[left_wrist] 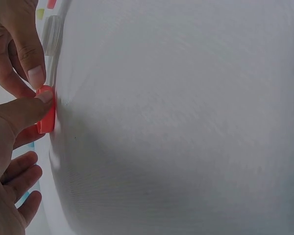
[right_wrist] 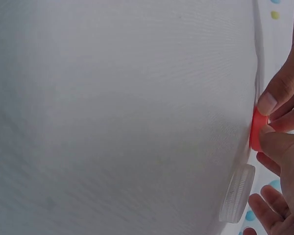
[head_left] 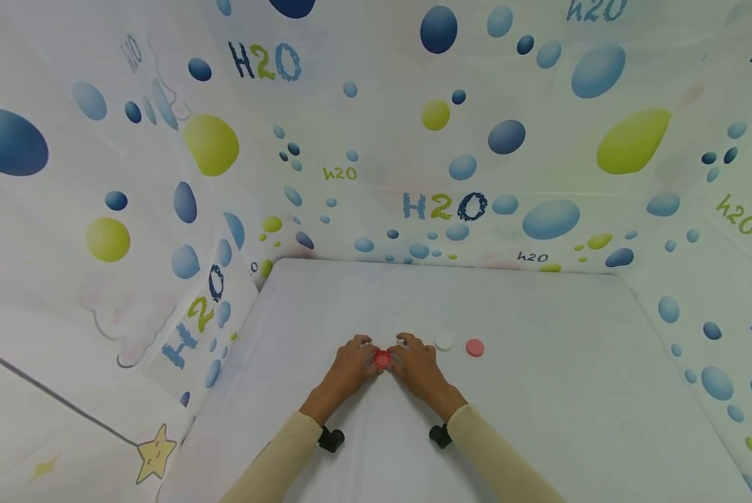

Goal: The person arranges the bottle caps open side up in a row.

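Observation:
A small red round bottle cap (head_left: 382,359) sits on the white table between both hands, showing a raised rim around its top. My left hand (head_left: 350,367) pinches it from the left with thumb and fingers, and my right hand (head_left: 418,368) pinches its right side. In the left wrist view the left thumb (left_wrist: 32,108) lies on the red cap's edge. In the right wrist view the right thumb (right_wrist: 279,142) presses the same cap (right_wrist: 257,128). Just right of the right hand lies a translucent ribbed cap (right_wrist: 237,194).
Another red disc-like cap (head_left: 475,347) lies right of the translucent cap. The white-covered table (head_left: 558,391) meets printed fabric walls (head_left: 376,202) at the back and both sides. Dark wrist cameras (head_left: 332,440) are strapped under the sleeves.

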`<state>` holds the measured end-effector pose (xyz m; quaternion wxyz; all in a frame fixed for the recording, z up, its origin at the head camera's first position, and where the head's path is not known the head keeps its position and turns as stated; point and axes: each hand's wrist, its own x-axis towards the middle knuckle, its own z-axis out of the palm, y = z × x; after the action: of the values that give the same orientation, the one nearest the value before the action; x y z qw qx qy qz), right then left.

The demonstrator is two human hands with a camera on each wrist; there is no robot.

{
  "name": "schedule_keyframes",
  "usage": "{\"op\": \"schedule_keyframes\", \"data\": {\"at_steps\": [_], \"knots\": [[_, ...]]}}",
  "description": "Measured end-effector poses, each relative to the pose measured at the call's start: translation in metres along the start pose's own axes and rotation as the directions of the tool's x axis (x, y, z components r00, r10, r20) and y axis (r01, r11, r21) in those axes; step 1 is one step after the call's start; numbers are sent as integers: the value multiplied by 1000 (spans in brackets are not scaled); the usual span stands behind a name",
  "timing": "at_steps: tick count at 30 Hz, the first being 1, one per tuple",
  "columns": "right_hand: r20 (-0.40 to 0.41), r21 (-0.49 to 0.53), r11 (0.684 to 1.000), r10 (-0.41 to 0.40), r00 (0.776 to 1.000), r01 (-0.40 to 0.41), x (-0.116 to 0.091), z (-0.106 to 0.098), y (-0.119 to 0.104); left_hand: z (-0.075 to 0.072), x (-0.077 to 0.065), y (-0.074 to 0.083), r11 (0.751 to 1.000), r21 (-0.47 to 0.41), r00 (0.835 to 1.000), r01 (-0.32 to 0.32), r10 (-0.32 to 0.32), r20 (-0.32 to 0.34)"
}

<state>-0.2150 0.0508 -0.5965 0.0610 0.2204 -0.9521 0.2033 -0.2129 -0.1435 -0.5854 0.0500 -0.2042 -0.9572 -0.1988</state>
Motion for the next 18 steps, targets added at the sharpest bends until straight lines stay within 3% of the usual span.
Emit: {"op": "schedule_keyframes", "data": {"at_steps": [18], "knots": [[16,-24,1000,10,1000,-9,-1,0,-1,-1,2,0,999,19,999,28,-28,32]]}}
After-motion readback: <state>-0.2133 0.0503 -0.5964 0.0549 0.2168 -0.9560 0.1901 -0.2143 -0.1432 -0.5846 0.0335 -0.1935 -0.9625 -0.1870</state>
